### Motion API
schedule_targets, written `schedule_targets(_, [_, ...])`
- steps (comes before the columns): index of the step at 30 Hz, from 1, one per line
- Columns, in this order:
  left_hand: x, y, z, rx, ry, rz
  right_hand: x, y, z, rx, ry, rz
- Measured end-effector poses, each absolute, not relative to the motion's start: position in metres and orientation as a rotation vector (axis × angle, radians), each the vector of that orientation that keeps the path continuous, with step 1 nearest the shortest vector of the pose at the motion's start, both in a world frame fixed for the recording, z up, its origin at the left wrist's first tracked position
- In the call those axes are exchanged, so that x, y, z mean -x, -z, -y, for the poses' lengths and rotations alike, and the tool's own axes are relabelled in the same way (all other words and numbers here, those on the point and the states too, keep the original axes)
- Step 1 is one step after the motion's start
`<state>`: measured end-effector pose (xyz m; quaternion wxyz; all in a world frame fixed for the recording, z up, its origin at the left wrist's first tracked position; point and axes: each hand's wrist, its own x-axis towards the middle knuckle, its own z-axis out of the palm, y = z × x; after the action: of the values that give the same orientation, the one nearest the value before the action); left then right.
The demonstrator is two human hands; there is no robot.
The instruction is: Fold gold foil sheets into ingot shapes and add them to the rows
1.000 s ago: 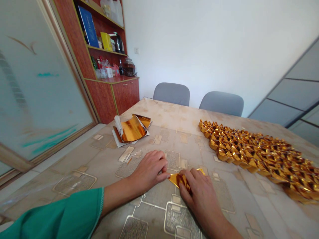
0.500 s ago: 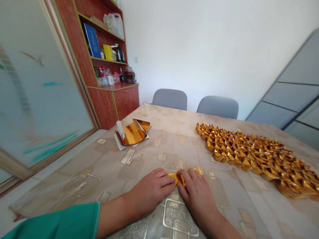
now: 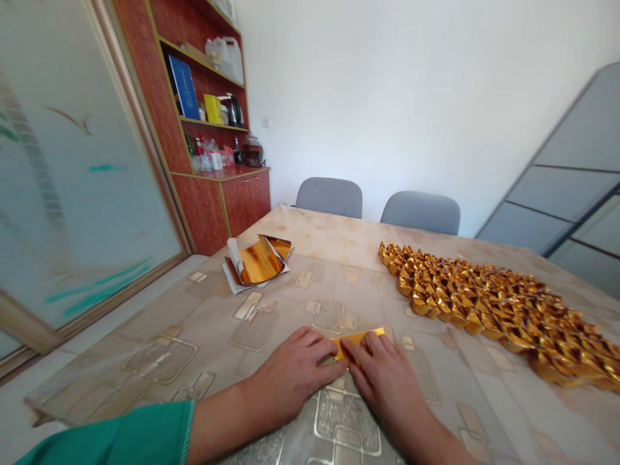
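Observation:
A strip of gold foil paper point(image 3: 357, 337), folded narrow, lies on the patterned tablecloth point(image 3: 310, 394) under my fingers. My left hand point(image 3: 303, 361) grips its left end, thumb and fingers close together. Across its middle and right part, my right hand point(image 3: 380, 365) presses with curled fingers, hiding much of the near edge. To the right spread rows of folded gold paper ingots point(image 3: 484, 297), packed side by side. A loose stack of gold foil sheets point(image 3: 261, 261) with white backing lies curled at the left, beyond my left hand.
Two grey chairs point(image 3: 329, 196) stand behind the table's far edge. A reddish wooden cabinet point(image 3: 201, 200) with bottles, a kettle and jugs is at the back left, beside a frosted sliding door point(image 3: 92, 168).
The right hand's fingers have shifted slightly on the gold paper, whose far edge now shows as a straighter, flatter strip. My left hand stays at its left end. The view has tilted slightly.

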<state>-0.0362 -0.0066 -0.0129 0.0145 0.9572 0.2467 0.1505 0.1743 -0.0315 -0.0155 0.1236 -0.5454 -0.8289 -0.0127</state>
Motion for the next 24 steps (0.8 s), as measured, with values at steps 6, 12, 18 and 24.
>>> schedule_targets(6, [0.041,0.015,0.011,-2.934,-0.439,-0.893,-0.173,0.013,0.031,1.652,0.014,2.456])
schedule_targets(12, [0.04,0.009,-0.003,-2.883,-0.436,-0.904,-0.168,0.006,0.031,1.643,-0.129,2.453])
schedule_targets(18, [0.045,0.009,-0.009,-2.932,-0.317,-1.044,-0.169,-0.005,0.028,1.664,-0.31,2.437])
schedule_targets(24, [0.051,0.011,-0.014,-2.883,-0.346,-1.153,-0.173,-0.005,0.026,1.61,-0.313,2.438])
